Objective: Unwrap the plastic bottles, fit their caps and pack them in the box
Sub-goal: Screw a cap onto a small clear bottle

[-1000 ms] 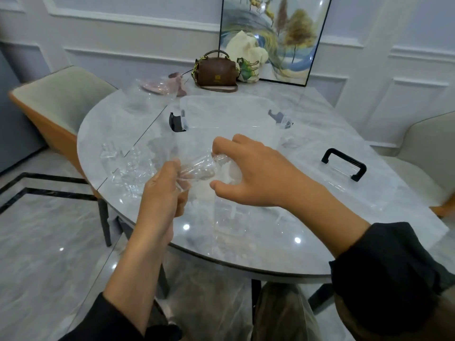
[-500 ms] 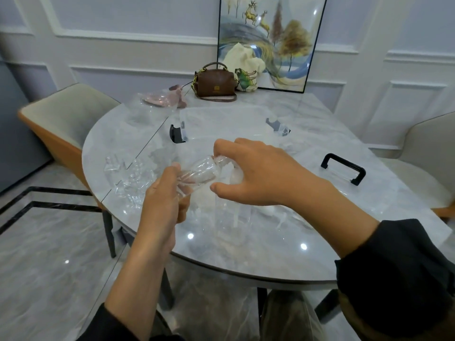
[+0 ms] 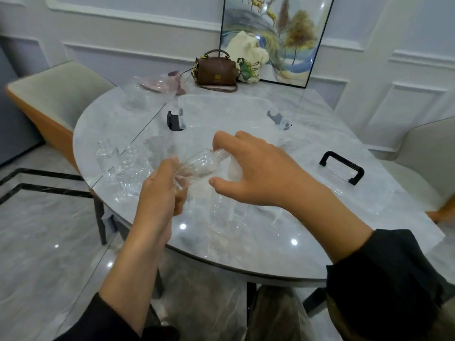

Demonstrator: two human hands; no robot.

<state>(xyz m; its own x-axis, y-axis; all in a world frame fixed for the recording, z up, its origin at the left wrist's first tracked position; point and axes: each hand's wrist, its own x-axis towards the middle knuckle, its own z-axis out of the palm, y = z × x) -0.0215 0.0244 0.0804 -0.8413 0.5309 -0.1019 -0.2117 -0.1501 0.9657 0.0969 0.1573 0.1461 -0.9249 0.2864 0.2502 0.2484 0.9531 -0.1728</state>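
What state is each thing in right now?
bottle: tilted, above the table; left hand grips its base, right hand holds its neck end.
box: open on top.
lid: lying on the table, handle up.
handbag: upright, closed.

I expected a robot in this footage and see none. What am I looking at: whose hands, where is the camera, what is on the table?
There is no machine: a person works with bare hands. One wide-angle camera worn on the head looks forward and down, so both arms enter from the bottom. The left hand grips the body of a clear plastic bottle; the right hand curls its fingers over the neck end; any cap there is hidden. On the marble table lie more clear bottles at the left, a clear box with black latches behind the hands, and a black-handled clear lid at the right. A brown handbag stands at the far edge.
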